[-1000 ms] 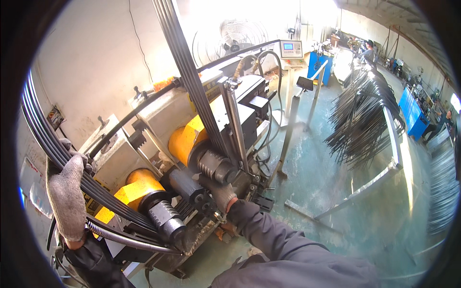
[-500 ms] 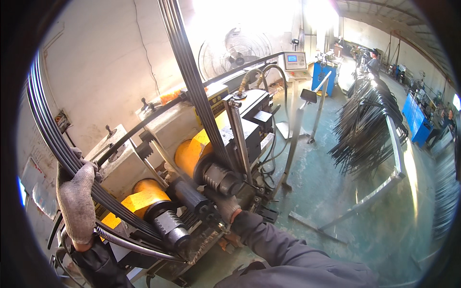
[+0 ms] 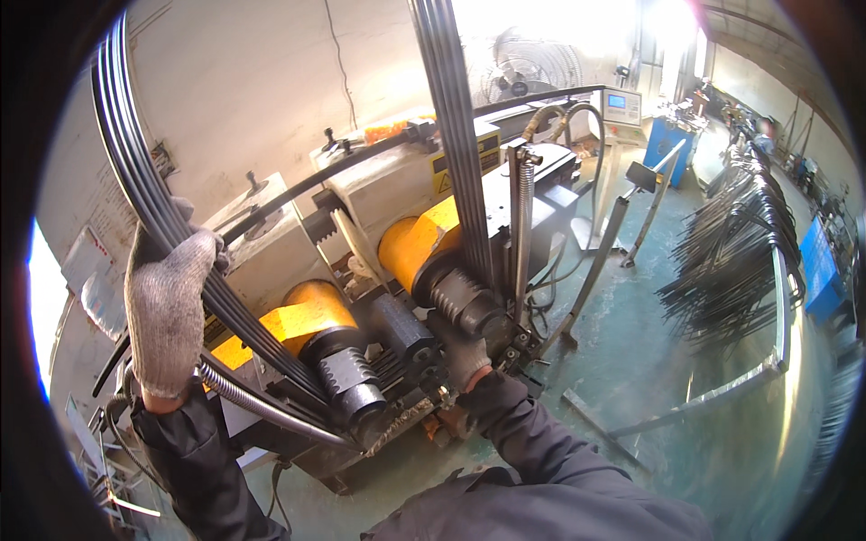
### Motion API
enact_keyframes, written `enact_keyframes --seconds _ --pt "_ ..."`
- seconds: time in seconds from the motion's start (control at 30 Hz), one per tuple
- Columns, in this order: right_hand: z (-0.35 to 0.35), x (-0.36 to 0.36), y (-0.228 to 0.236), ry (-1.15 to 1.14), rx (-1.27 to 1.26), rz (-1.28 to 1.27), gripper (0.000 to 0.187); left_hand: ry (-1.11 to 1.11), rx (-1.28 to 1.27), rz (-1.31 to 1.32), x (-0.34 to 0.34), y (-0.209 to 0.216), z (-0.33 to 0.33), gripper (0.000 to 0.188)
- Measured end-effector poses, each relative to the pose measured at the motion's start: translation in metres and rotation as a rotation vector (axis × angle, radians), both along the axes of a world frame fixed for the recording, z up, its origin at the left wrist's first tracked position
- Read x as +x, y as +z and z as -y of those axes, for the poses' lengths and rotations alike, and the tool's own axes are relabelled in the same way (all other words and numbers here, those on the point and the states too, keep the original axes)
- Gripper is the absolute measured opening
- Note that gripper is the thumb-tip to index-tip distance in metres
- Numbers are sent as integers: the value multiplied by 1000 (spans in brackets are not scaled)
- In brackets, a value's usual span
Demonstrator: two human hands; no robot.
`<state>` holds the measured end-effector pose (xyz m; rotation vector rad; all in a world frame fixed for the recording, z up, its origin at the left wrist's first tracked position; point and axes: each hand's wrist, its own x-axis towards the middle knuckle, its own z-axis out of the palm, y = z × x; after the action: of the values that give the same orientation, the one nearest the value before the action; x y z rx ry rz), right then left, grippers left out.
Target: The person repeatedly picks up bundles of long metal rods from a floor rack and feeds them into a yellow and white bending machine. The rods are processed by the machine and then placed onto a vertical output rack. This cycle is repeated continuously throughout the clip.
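My left hand, in a grey knit glove, is closed round a bundle of dark metal rods. The rods bend upward from a black ribbed roller beside a yellow collar on a bending machine. A second rod bundle rises steeply behind the right ribbed roller, next to another yellow collar. My right hand, also gloved, reaches between that roller and a black middle cylinder. Its fingertips are dark and partly hidden, so its grip is unclear.
A control box with a small screen stands beyond the machine. To the right, many bent dark rods hang on a metal rack. A coil spring crosses the machine's near left side. A fan stands by the wall.
The whole scene has shifted right in the picture as my head turned. My left hand keeps its hold on the rods. My right hand stays by the middle cylinder and right roller.
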<state>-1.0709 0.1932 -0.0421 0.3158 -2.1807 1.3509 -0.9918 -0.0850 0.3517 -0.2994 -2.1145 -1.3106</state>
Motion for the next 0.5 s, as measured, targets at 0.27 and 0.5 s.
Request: enact_keyframes --seconds 0.27,0.5 --pt "0 -5 6 -46 32 -28 33 28 -94 47 4 10 5 34" --pt "6 6 10 197 -746 255 22 116 -46 143 18 15 9 41"
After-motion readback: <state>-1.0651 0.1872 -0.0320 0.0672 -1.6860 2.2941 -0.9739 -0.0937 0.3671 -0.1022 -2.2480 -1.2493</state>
